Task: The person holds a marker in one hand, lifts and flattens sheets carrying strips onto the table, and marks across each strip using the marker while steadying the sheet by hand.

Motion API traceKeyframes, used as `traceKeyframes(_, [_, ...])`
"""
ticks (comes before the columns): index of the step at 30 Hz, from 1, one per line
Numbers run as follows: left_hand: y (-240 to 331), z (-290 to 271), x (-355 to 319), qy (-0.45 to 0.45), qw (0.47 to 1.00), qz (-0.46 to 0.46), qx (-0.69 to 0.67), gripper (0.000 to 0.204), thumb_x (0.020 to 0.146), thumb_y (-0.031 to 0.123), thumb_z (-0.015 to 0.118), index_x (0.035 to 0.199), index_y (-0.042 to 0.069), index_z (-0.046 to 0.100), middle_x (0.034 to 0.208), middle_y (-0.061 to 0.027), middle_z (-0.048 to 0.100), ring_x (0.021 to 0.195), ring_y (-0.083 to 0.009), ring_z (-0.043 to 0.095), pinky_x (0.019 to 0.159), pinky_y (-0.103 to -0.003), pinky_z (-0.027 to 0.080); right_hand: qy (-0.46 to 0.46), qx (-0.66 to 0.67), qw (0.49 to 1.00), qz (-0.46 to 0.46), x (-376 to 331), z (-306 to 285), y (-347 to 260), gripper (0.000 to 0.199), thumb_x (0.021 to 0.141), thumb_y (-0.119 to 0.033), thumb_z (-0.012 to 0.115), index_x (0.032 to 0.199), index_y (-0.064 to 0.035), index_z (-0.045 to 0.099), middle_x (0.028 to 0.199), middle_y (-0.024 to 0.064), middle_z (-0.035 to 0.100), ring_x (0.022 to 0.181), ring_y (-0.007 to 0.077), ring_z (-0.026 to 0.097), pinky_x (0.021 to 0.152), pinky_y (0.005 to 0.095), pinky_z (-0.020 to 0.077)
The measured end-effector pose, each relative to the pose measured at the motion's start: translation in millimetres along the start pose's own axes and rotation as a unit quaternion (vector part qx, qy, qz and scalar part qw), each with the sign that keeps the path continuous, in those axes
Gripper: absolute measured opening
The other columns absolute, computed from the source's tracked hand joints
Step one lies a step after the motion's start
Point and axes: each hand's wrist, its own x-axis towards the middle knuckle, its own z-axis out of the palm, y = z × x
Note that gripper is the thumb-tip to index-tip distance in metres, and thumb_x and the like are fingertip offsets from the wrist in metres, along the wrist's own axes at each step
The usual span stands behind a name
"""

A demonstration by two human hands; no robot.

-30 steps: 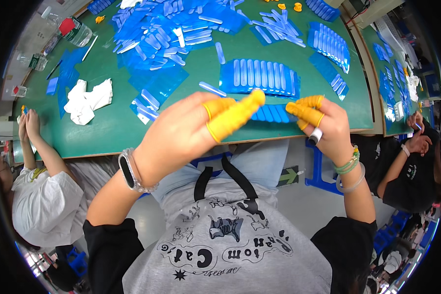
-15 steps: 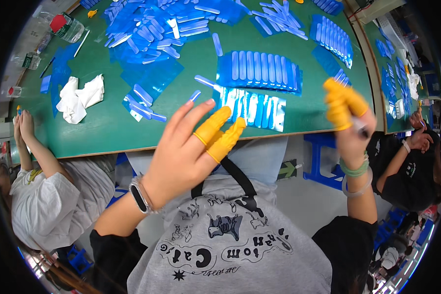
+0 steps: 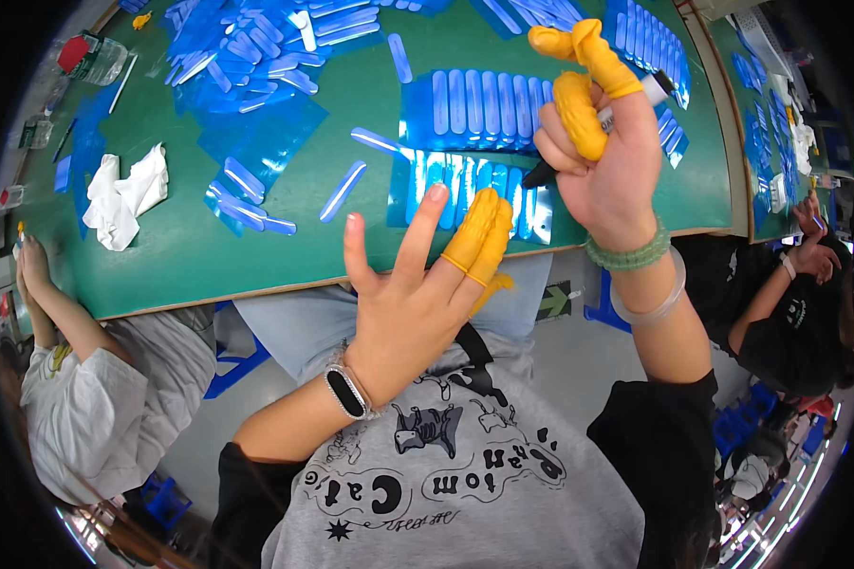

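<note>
The right hand (image 3: 617, 161), gripping a marker (image 3: 655, 90), has swung toward the blue sheet (image 3: 459, 180), the left hand (image 3: 413, 308) open at its edge.

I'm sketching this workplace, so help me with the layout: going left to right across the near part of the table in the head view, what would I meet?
Crumpled white cloth or tissue, small cluster of loose blue strips, single blue strip, left hand, right hand holding a marker.

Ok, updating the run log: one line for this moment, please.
Left hand: open at nearer blue sheet | Right hand: gripping marker | Nearby: farther blue sheet, loose blue strip
</note>
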Motion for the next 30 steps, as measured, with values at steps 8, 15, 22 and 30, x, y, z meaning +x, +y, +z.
traceKeyframes(8, [0,-3,1,0.002,0.999,-0.004,-0.037,0.031,0.089,0.038,0.064,0.118,0.027,0.066,0.128,0.0081,0.06,0.136,-0.0189,0.046,0.109,-0.068,0.016,0.016,-0.102,0.995,0.015,-2,6,-2,0.042,0.105,-0.035,0.041,0.12,0.0003,0.06,0.049,-0.0078,0.026,0.038,0.0042,0.019,0.04,0.0223,0.0154])
traceKeyframes(15, [-3,0,4,0.004,0.999,-0.006,-0.042,0.029,0.089,0.037,0.064,0.116,0.027,0.067,0.127,0.0084,0.06,0.136,-0.0178,0.047,0.109,-0.066,0.017,0.012,-0.12,0.992,0.019,-4,7,-3,0.041,0.105,-0.033,0.041,0.12,0.0005,0.06,0.049,-0.0067,0.024,0.038,0.0035,0.02,0.039,0.0226,0.0167])
traceKeyframes(22, [-2,-3,2,-0.007,1.0,0.004,-0.027,0.032,0.089,0.038,0.064,0.119,0.026,0.066,0.129,0.0076,0.059,0.135,-0.0182,0.047,0.109,-0.064,0.018,-0.034,-0.126,0.991,0.022,-24,6,-1,0.041,0.105,-0.032,0.042,0.124,0.0009,0.058,0.05,-0.0067,0.025,0.039,0.0034,0.019,0.039,0.0223,0.0152])
traceKeyframes(30, [-3,-6,5,-0.012,0.999,0.018,-0.029,0.049,0.081,0.049,0.071,0.12,0.019,0.069,0.128,0.0053,0.062,0.133,-0.0218,0.046,0.111,-0.061,0.013,-0.043,-0.108,0.993,-0.031,2,14,2,0.038,0.105,-0.025,0.043,0.123,0.0044,0.058,0.052,-0.0067,0.028,0.04,0.0027,0.021,0.039,0.0218,0.018])
